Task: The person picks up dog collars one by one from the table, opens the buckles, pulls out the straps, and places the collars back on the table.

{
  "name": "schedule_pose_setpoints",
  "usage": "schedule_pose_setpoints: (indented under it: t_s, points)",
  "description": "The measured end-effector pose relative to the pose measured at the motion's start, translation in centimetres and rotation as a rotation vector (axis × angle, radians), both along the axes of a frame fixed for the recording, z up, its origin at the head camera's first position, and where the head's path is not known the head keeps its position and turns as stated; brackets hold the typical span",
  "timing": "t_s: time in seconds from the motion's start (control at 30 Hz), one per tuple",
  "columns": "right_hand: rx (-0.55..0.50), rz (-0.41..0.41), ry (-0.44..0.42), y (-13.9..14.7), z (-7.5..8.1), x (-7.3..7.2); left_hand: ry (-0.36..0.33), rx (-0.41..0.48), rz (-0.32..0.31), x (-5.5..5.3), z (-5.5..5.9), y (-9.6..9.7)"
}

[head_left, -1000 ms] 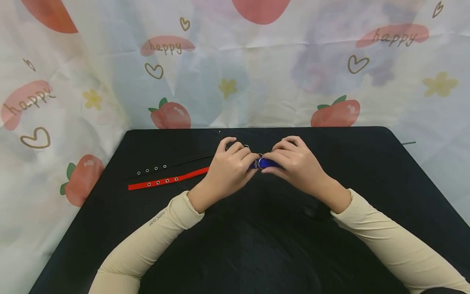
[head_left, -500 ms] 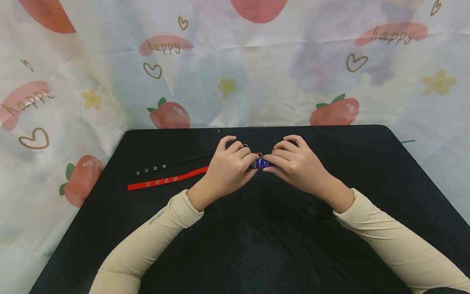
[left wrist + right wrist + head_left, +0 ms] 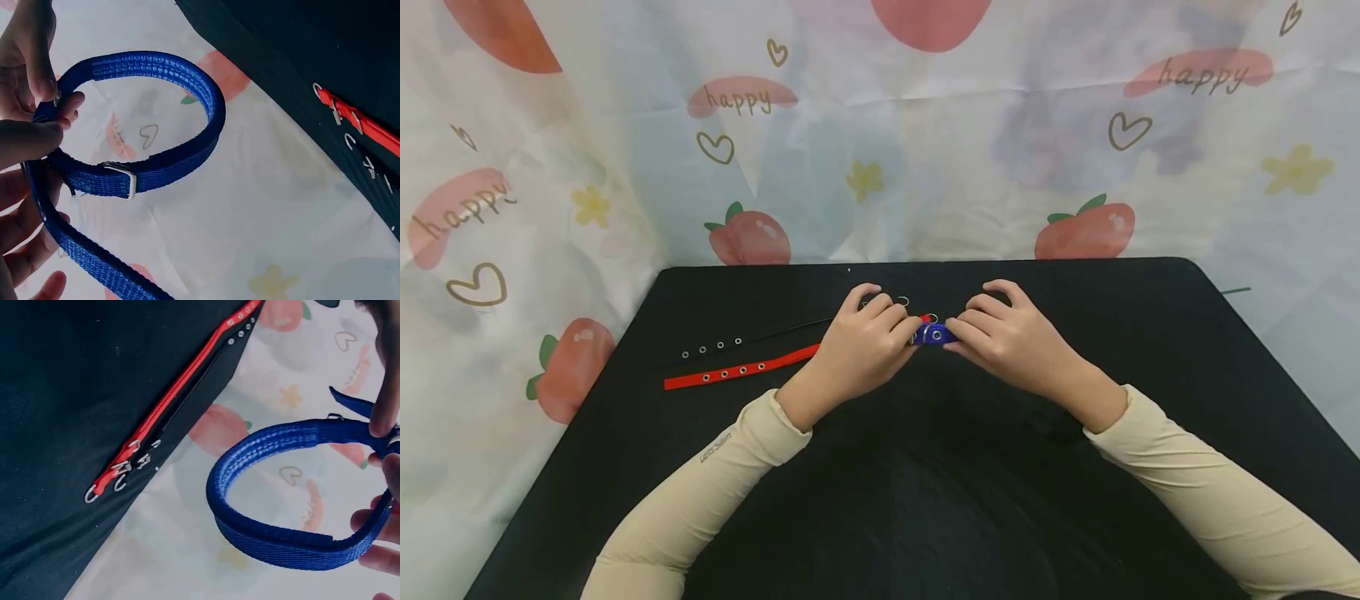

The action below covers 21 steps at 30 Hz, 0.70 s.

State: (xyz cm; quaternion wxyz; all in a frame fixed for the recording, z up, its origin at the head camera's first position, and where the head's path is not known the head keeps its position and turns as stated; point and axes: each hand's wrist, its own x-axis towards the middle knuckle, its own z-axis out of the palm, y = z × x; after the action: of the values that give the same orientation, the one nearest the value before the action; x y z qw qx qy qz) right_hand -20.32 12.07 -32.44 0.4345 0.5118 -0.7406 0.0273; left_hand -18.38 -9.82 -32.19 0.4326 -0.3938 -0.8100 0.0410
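A blue pet collar [image 3: 936,334] is held up between my two hands, bent into a padded loop. Its left side is pinched by my left hand [image 3: 868,342], whose thumb and fingers also show at the left edge of the left wrist view. My right hand [image 3: 1015,342] pinches the collar from the right with thumb and fingertips. An eyelet shows on the blue strap between the hands. In the left wrist view, a metal slide ring [image 3: 131,184] sits on the loop of the collar, and a strap end hangs below. Fingers partly cover the buckle.
On the black table [image 3: 925,500] lie a red collar [image 3: 733,372] and a black collar [image 3: 711,345], side by side at the left. Their metal rings and buckles lie partly behind my left hand in the head view. A printed curtain [image 3: 940,167] stands behind the table.
The hands have moved slightly apart, the right one rightward and the left one a little leftward. More of the blue collar, with an eyelet, shows between them. Red and black collars stay put.
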Motion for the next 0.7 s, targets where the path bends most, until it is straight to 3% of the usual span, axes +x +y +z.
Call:
schedule_pose_setpoints:
  t_s: [0.2, 0.47, 0.7]
  points:
    - [0.022, 0.01, 0.015, -0.1, -0.3, 0.0, -0.017, -0.009, -0.023, 0.0, -0.1, 0.2]
    - [-0.026, 0.015, -0.003, 1.0, -0.5, -0.2, -0.035, 0.023, 0.009, 0.1, -0.1, -0.4]
    - [-0.014, 0.043, 0.0, 0.3, -0.5, -0.2, -0.011, 0.003, -0.018, -0.1, -0.2, 0.0]
